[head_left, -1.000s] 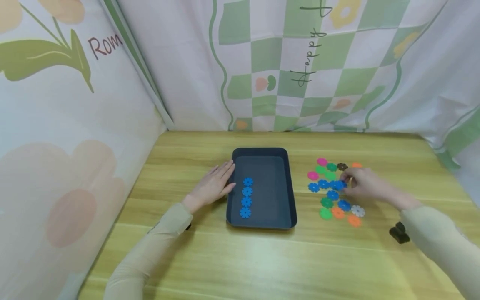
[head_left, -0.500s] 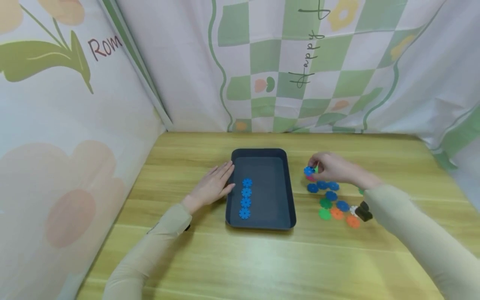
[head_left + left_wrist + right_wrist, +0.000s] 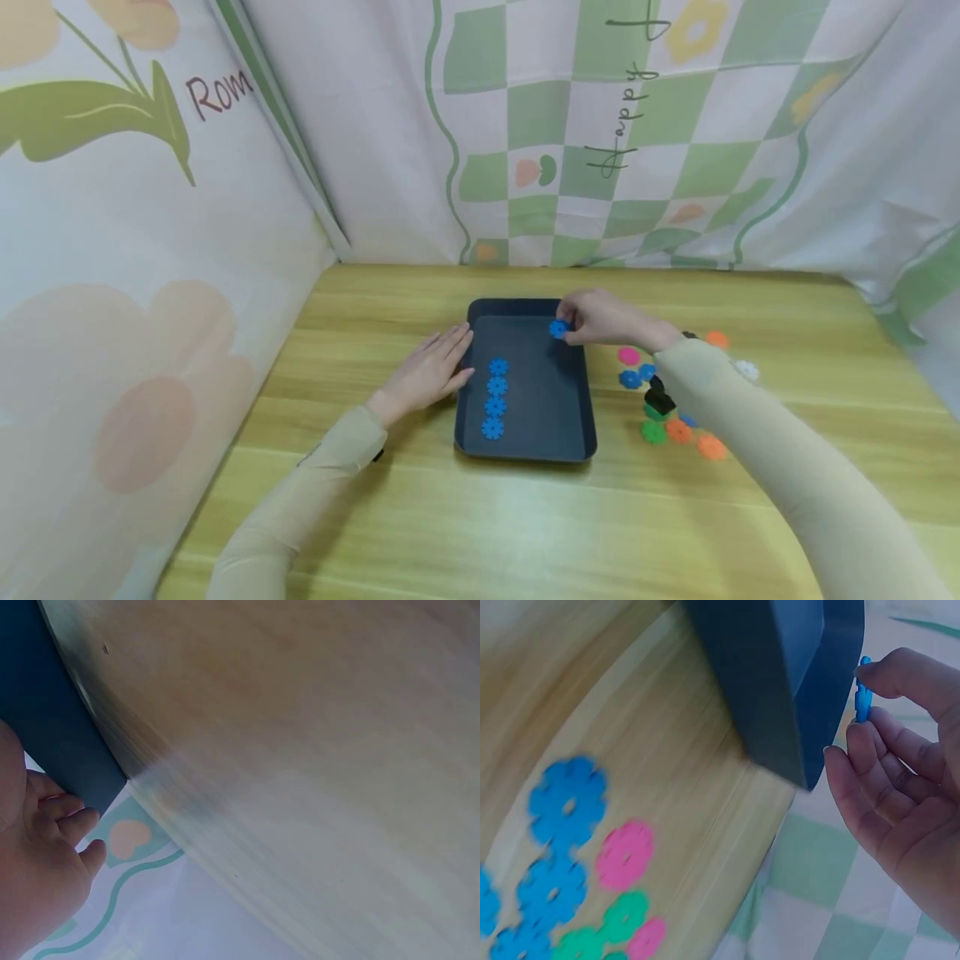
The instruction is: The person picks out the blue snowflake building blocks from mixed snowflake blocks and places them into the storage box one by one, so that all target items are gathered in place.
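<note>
The blue disc (image 3: 558, 329), a piece with a notched edge like a flower, was in the right hand (image 3: 603, 318), above the far right part of a dark tray (image 3: 540, 400). The right hand was partly closed: it pinched the disc between the thumb and the fingers, and in the right wrist view the disc was seen almost from its edge, while the lower fingers were bent loosely.

The left hand (image 3: 422, 377) was mostly extended and had hold of nothing. Its fingers rested against the left rim of the tray, with the thumb a little apart from them.

Inside the tray, four blue discs (image 3: 497, 386) lay flat in one line near the left wall, one just beside another, from the near part to about the middle.

On the wooden table (image 3: 420, 533), to the right of the tray, other discs were scattered: a pink disc (image 3: 628, 356), a white disc (image 3: 746, 370), an orange disc (image 3: 712, 447) and a green disc (image 3: 654, 432), among others. The right sleeve (image 3: 780, 467), of a pale colour, covered a part of this group.

Behind the table hung a curtain (image 3: 540, 117) with green and white squares and the word "Happy".
</note>
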Tool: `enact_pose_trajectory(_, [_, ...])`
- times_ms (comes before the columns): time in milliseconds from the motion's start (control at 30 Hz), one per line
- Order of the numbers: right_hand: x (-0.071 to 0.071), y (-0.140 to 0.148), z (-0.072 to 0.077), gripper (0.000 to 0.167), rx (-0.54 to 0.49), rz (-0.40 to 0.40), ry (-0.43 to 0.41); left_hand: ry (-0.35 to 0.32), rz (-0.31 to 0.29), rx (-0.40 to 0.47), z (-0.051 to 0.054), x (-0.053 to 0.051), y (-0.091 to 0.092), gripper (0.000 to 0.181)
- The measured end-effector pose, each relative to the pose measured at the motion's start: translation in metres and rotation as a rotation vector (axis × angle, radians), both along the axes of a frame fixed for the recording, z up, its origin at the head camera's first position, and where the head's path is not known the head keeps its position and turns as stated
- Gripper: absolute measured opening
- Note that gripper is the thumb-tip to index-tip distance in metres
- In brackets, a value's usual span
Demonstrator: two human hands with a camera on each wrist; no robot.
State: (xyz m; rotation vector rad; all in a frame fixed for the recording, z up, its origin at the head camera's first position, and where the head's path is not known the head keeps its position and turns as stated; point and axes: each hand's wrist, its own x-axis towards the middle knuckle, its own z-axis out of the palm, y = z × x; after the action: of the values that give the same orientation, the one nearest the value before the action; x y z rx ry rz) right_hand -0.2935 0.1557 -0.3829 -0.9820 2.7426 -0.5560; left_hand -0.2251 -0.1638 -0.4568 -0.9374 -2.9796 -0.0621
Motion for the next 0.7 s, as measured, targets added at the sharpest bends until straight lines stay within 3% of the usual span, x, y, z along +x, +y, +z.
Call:
enact_pose_trajectory(300, [-0.013,-0.038,-0.007,0.033,0.017,0.060,-0.028,-0.022,0.010,-0.038,0.004,-0.001,0.002,0.067])
enact_pose_trajectory(700, [-0.021,-0.076,-0.026,0.026,0.060,0.102,-0.083,-0.022,0.026,-0.041,0.007,0.000,0.003,0.066])
